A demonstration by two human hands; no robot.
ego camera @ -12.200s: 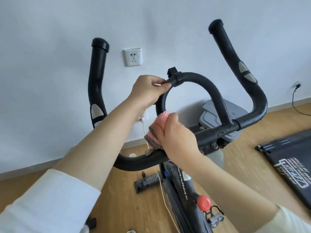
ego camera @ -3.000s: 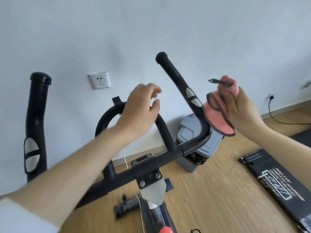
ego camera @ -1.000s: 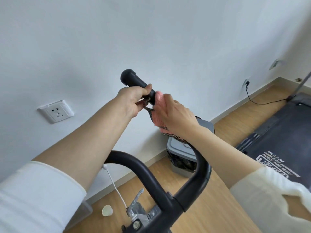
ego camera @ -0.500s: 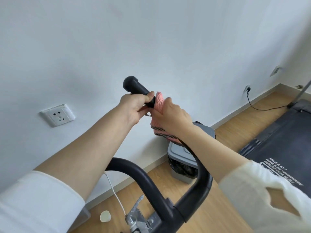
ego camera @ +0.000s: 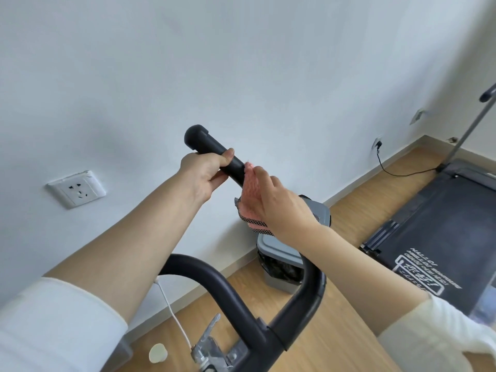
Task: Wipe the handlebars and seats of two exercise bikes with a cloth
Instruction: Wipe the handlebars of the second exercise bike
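Observation:
A black handlebar horn (ego camera: 236, 163) of the exercise bike rises up toward the white wall, ending in a rounded cap. My left hand (ego camera: 205, 173) grips the horn just below that cap. My right hand (ego camera: 279, 208) presses a pink cloth (ego camera: 249, 194) with a dark mesh edge around the horn, right below my left hand. Lower down, the curved black centre loop of the handlebar (ego camera: 222, 280) and its metal clamp show. The seat is out of view.
A grey bin with a black liner (ego camera: 279, 261) stands by the wall under my right hand. A black treadmill (ego camera: 440, 237) lies at the right, with a cable to a wall socket (ego camera: 377, 143). A white socket (ego camera: 76, 189) sits on the left wall.
My right hand has slid the cloth down the horn, away from my left hand, baring a stretch of black grip between them. The view has shifted slightly.

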